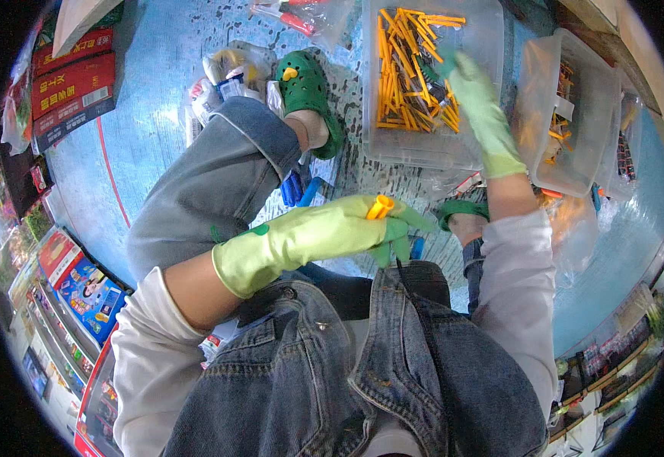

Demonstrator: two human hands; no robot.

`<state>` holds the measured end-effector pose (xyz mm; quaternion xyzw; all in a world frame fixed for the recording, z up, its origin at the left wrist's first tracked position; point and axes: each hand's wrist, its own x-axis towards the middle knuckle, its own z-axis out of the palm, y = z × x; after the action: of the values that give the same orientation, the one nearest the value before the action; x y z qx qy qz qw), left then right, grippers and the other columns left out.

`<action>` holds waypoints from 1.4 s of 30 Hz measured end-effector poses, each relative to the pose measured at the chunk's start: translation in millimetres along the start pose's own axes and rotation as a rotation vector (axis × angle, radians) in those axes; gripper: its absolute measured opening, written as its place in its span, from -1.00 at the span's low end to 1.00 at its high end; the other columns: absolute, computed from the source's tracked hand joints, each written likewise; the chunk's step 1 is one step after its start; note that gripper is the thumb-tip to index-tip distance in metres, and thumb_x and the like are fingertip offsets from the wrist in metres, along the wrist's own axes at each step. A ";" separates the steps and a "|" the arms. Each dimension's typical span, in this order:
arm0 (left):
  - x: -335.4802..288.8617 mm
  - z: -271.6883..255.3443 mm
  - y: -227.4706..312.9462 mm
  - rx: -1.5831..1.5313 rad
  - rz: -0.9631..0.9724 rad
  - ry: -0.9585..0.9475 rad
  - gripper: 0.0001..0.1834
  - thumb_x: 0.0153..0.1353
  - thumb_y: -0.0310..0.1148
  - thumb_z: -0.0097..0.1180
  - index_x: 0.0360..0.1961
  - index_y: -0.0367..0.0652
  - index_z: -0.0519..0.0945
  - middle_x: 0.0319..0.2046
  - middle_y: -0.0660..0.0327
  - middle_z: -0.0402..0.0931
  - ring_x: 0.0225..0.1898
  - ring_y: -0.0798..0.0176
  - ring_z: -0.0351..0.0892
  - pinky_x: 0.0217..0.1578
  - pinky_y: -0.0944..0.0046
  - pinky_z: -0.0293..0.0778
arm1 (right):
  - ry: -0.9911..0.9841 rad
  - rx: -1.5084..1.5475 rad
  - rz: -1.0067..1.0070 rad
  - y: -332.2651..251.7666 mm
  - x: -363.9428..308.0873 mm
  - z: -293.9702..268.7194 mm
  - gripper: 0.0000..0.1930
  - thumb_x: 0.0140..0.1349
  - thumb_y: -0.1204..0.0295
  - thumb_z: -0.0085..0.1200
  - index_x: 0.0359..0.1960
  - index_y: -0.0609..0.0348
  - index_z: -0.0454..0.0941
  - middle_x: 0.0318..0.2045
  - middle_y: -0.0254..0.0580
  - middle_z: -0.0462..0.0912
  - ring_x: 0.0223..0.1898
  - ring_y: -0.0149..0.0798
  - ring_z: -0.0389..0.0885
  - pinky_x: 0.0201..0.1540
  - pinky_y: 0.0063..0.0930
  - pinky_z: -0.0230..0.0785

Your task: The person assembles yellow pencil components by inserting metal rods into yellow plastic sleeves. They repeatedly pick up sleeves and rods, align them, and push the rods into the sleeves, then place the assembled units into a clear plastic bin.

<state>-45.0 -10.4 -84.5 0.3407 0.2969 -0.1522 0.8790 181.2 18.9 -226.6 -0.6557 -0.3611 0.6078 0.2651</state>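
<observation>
Both my hands wear pale green rubber gloves. My left hand (339,228) is in front of my lap, its fingers closed round a small bunch of yellow-orange sticks (380,206), whose ends poke out above the glove. My right hand (469,84) reaches over a clear plastic bin (492,46), its fingertips blurred among loose yellow-orange sticks (402,68) with dark grey parts. Whether it grips any of them I cannot tell. The loose sticks lie in a jumble, pointing in many directions; their exact kind is too small to make out.
To the right stands a second clear bin (534,114) with more yellow-orange pieces. Plastic bags with white items (229,72) lie by my green clog (307,91). Red boxes (73,84) are stacked at the left. The floor (149,152) is blue and worn.
</observation>
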 end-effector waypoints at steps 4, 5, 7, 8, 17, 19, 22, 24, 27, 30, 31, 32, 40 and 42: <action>-1.1 -2.4 1.1 -0.030 -0.043 -0.039 -0.60 0.32 -0.28 -0.15 0.15 -0.10 0.42 -0.31 0.35 0.53 -0.35 0.48 0.40 -0.29 0.45 0.37 | -0.304 -0.748 -0.125 54.6 28.7 27.9 -0.56 0.27 0.51 -0.27 0.19 -0.05 0.37 0.00 -0.02 0.53 -0.06 -0.07 0.56 -0.01 -0.35 0.38; -1.6 -3.1 1.1 -0.042 -0.032 -0.037 -0.60 0.32 -0.29 -0.15 0.15 -0.11 0.42 -0.31 0.35 0.54 -0.35 0.47 0.41 -0.29 0.45 0.38 | -0.327 -0.869 -0.106 65.9 28.2 35.5 -0.55 0.27 0.51 -0.29 0.18 -0.09 0.38 -0.02 -0.02 0.54 -0.07 -0.05 0.56 -0.03 -0.32 0.39; -2.0 -4.6 1.5 -0.043 -0.031 -0.032 -0.60 0.31 -0.31 -0.17 0.16 -0.11 0.40 -0.31 0.34 0.54 -0.35 0.46 0.42 -0.30 0.44 0.38 | -0.328 -0.983 -0.076 82.0 30.1 41.8 -0.57 0.29 0.48 -0.33 0.11 -0.17 0.46 -0.07 -0.02 0.57 -0.08 -0.04 0.56 -0.01 -0.30 0.38; -2.2 -4.4 1.7 -0.034 -0.040 -0.031 -0.60 0.30 -0.33 -0.19 0.16 -0.11 0.40 -0.31 0.33 0.54 -0.35 0.46 0.43 -0.30 0.44 0.39 | -0.262 -0.907 -0.073 87.5 30.4 39.8 -0.59 0.29 0.48 -0.33 0.09 -0.15 0.47 -0.07 -0.03 0.57 -0.08 -0.05 0.56 -0.02 -0.30 0.38; -4.7 0.5 5.2 -0.084 -0.048 -0.046 -0.57 0.23 -0.43 -0.24 0.14 -0.13 0.41 -0.33 0.32 0.55 -0.38 0.44 0.45 -0.32 0.44 0.39 | 0.141 -0.747 0.041 80.8 40.5 -4.1 -0.69 0.25 0.26 -0.15 -0.09 0.11 0.52 -0.25 0.07 0.61 -0.21 0.07 0.58 -0.14 -0.15 0.38; -4.8 0.1 5.1 -0.089 -0.049 -0.028 -0.56 0.23 -0.44 -0.24 0.14 -0.13 0.41 -0.33 0.31 0.55 -0.38 0.44 0.45 -0.31 0.44 0.39 | 0.056 -0.795 0.042 74.6 42.8 6.2 -0.62 0.24 0.11 -0.13 -0.17 0.13 0.56 -0.31 0.07 0.61 -0.23 0.10 0.57 -0.14 -0.12 0.38; -4.5 -1.2 4.1 -0.039 -0.042 0.030 -0.55 0.21 -0.45 -0.25 0.14 -0.13 0.42 -0.31 0.30 0.55 -0.37 0.45 0.45 -0.29 0.44 0.40 | 0.006 -0.919 0.050 75.0 49.7 35.5 -0.63 0.19 0.11 -0.04 -0.28 0.16 0.60 -0.37 0.06 0.63 -0.27 0.09 0.60 -0.19 -0.11 0.41; -4.3 -1.5 3.8 0.028 -0.027 0.071 -0.54 0.20 -0.47 -0.26 0.13 -0.13 0.42 -0.30 0.30 0.55 -0.37 0.45 0.45 -0.28 0.43 0.40 | 0.151 -0.956 -0.019 82.0 56.9 54.6 -0.69 0.17 0.16 -0.02 -0.34 0.15 0.59 -0.40 0.07 0.63 -0.32 0.11 0.61 -0.25 -0.12 0.43; -3.3 -1.5 4.8 -0.076 0.011 0.036 -0.54 0.19 -0.48 -0.26 0.13 -0.12 0.43 -0.29 0.31 0.55 -0.36 0.46 0.44 -0.28 0.44 0.40 | 0.276 -0.973 -0.095 93.9 69.0 78.0 -0.73 0.13 0.21 0.02 -0.38 0.15 0.59 -0.43 0.07 0.63 -0.36 0.12 0.61 -0.28 -0.12 0.45; -4.3 -3.2 4.4 -0.030 0.034 0.089 -0.56 0.19 -0.47 -0.24 0.10 -0.11 0.46 -0.32 0.32 0.55 -0.36 0.47 0.43 -0.31 0.45 0.39 | 0.236 -0.868 0.076 93.6 81.5 78.6 -0.78 0.05 0.29 0.04 -0.38 0.17 0.61 -0.37 0.15 0.62 -0.32 0.10 0.62 -0.26 -0.14 0.45; -4.0 -4.6 3.4 -0.037 0.006 0.119 -0.57 0.21 -0.45 -0.23 0.10 -0.12 0.46 -0.33 0.33 0.55 -0.36 0.47 0.44 -0.32 0.45 0.39 | 0.234 -0.806 0.164 89.5 82.4 72.3 -0.79 0.04 0.32 0.04 -0.37 0.17 0.63 -0.33 0.17 0.62 -0.29 0.08 0.63 -0.24 -0.17 0.46; -2.9 -6.1 1.9 -0.053 -0.003 0.140 -0.58 0.22 -0.44 -0.22 0.09 -0.12 0.46 -0.34 0.33 0.54 -0.35 0.47 0.44 -0.34 0.45 0.38 | 0.230 -0.745 0.251 83.2 80.8 65.2 -0.79 0.03 0.36 0.05 -0.36 0.17 0.64 -0.29 0.20 0.62 -0.26 0.06 0.63 -0.22 -0.20 0.46; 4.9 7.3 1.8 -0.481 0.344 0.264 -0.61 0.33 -0.25 -0.11 0.14 -0.14 0.40 -0.18 0.25 0.53 -0.24 0.36 0.53 -0.25 0.35 0.48 | 0.293 0.607 -0.072 -41.0 -59.7 19.8 -0.83 0.19 0.46 0.02 -0.24 0.22 0.58 -0.41 -0.25 0.62 -0.37 -0.35 0.57 -0.28 -0.48 0.41; 5.8 9.6 14.1 -0.705 0.554 0.147 -0.61 0.36 -0.25 -0.12 0.13 -0.19 0.38 -0.10 0.18 0.50 -0.16 0.23 0.55 -0.11 0.20 0.51 | 0.316 0.350 -0.389 -81.8 -112.2 31.5 -0.80 0.12 0.55 0.05 -0.20 0.23 0.56 -0.35 -0.19 0.63 -0.31 -0.27 0.58 -0.20 -0.45 0.42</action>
<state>-29.9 -7.3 -75.3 0.0973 0.2899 0.2238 0.9254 137.6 -24.3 -98.0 -0.6050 -0.3239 0.4889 0.5386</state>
